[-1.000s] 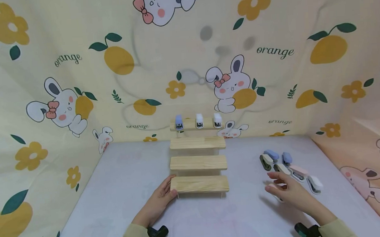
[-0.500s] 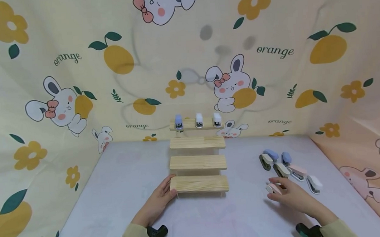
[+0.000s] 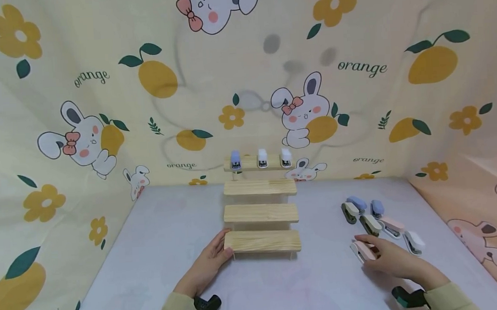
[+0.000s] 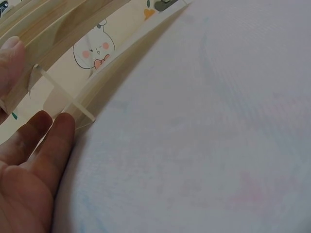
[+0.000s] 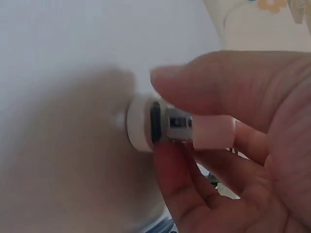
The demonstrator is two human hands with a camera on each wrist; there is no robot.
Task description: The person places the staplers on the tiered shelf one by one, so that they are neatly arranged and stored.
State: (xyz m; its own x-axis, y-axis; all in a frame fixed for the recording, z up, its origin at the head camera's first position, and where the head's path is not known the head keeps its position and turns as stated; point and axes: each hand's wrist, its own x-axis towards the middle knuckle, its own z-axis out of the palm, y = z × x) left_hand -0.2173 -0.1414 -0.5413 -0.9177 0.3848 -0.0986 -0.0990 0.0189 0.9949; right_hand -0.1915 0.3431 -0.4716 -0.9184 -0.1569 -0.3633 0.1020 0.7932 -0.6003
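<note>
A tiered wooden display shelf stands mid-table on thin clear legs. My left hand grips the left end of its lowest step; in the left wrist view the thumb lies against the wood and the fingers reach beside a clear leg. At the right, my right hand pinches a small pink stapler with a white base, close over the table. Seen from the right wrist, thumb and fingers hold this stapler from both sides, its base towards the tabletop.
Beyond my right hand lie more staplers: blue ones, cream ones on dark green bases, a pink one and a white one. On the top step stand a blue stapler and two white ones. A printed cloth hangs behind.
My right hand has closed its thumb and fingers on the pink stapler and turned it slightly, so more of it shows. The left hand has stayed on the shelf.
</note>
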